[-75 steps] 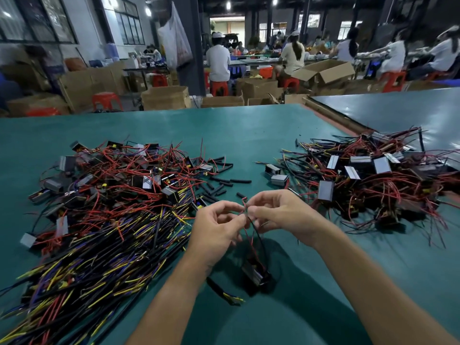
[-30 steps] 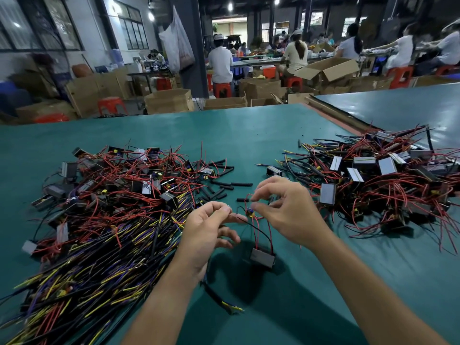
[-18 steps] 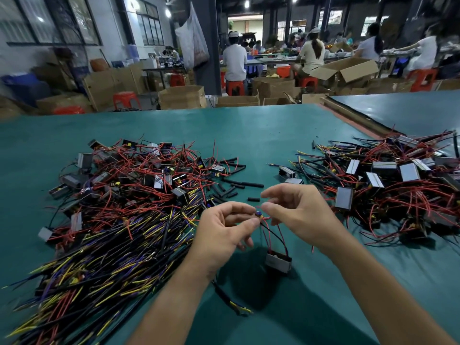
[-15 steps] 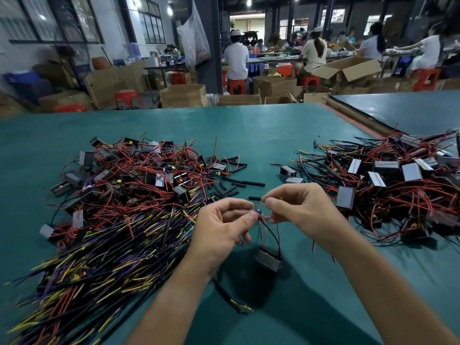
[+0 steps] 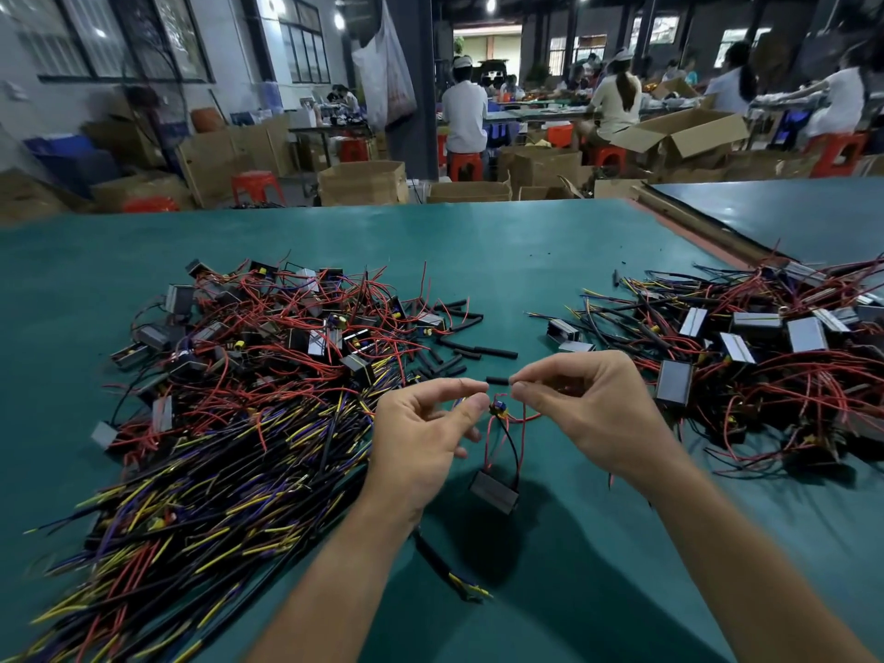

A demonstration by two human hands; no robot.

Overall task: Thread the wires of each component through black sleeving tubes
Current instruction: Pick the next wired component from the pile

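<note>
component (image 5: 495, 491) hangs mid-frame on thin red and black wires (image 5: 502, 435), just above table (image 5: 526, 260). your left hand (image 5: 423, 445) pinches wire bundle near top; right hand (image 5: 586, 411) pinches wire end, thumb to forefinger. loose sleeves (image 5: 471, 349) lie above hands, right of left pile (image 5: 248, 390). wires look limp, light, springy: grip close to tips. component small, probably light; dangles freely. sleeve likely soft: hold near mouth.

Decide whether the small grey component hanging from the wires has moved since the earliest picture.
Yes. The component, hanging by its wires, has shifted up the view, away from the yellow-tipped cable stub on the table.
</note>
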